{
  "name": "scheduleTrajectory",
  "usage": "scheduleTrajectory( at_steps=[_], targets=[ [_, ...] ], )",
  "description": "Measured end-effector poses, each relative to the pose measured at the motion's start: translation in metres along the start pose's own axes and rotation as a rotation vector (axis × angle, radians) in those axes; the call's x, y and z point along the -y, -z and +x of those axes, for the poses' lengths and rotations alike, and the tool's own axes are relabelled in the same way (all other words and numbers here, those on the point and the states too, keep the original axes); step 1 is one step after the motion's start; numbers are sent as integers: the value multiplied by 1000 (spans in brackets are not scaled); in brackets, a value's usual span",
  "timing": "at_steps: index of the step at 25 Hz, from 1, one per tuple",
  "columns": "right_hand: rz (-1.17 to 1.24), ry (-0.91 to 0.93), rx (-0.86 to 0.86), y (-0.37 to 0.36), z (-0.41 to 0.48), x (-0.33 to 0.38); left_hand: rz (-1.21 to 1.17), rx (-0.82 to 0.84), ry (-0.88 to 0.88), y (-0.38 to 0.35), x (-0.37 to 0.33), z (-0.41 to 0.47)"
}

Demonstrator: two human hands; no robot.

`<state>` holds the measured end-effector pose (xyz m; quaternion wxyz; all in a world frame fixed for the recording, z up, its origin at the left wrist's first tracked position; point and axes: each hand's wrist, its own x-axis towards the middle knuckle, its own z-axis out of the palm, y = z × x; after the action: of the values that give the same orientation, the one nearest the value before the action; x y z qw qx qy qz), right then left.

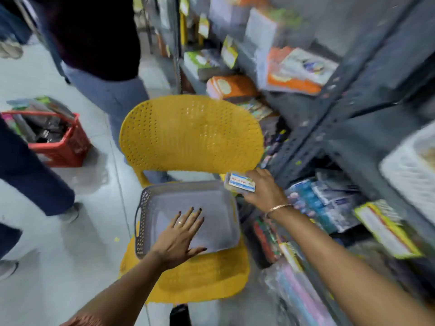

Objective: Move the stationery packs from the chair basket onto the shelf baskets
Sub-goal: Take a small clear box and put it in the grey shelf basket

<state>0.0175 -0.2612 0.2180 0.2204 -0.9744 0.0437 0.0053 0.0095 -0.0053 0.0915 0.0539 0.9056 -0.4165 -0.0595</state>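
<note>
Left hand (180, 234) lies flat and released in the grey basket (150, 196) on the yellow chair (190, 135), right hand (263, 189) grasping a small stationery pack (241, 183) just past the basket's right rim — best carried level toward the white shelf basket (404, 170) far right.

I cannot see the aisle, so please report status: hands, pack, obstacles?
Left hand open, over grey basket. Right hand holds small pack. Basket looks empty. Nothing in the way.
</note>
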Motion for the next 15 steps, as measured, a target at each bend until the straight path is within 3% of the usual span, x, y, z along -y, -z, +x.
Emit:
scheduleTrajectory(
  at_steps=[8, 15],
  targets=[
    [-122, -194, -294, 241, -177, -39, 89, -287, -384, 141, -195, 64],
    [-223, -538, -422, 335, -335, -103, 107, -452, -742, 202, -375, 110]
  ],
)
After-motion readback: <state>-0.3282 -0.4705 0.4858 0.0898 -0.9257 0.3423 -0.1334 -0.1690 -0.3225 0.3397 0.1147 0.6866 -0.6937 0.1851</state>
